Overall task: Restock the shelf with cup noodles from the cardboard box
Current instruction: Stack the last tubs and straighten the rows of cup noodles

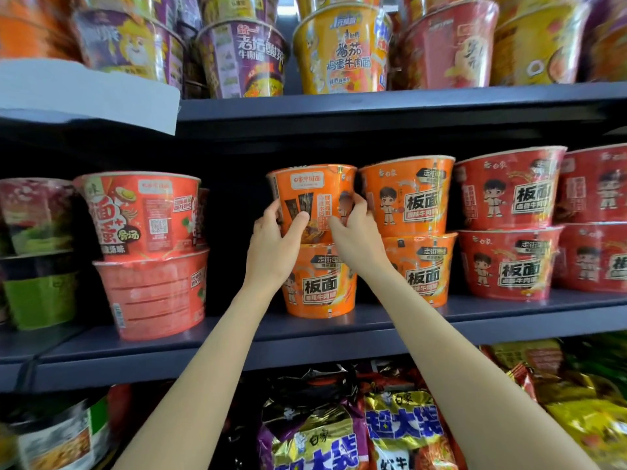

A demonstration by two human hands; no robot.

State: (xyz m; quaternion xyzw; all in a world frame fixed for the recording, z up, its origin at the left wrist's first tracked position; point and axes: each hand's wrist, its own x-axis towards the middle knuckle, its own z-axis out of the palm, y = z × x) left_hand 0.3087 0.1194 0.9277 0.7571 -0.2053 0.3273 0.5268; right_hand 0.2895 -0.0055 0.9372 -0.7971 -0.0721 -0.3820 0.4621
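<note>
An orange cup of noodles (314, 195) sits on top of another orange cup (320, 283) on the dark middle shelf (237, 337). My left hand (271, 245) grips the upper cup's left side, thumb across its front. On its right side my right hand (356, 239) holds it with curled fingers. The upper cup stands upright, its back label facing me. The cardboard box is out of view.
Two stacked orange cups (410, 228) stand just right of the held cup, red cups (509, 222) beyond them. Light red cups (149, 252) are stacked at left, a dark gap between. A white flap (88, 93) overhangs top left. Noodle bags (356, 429) fill the lower shelf.
</note>
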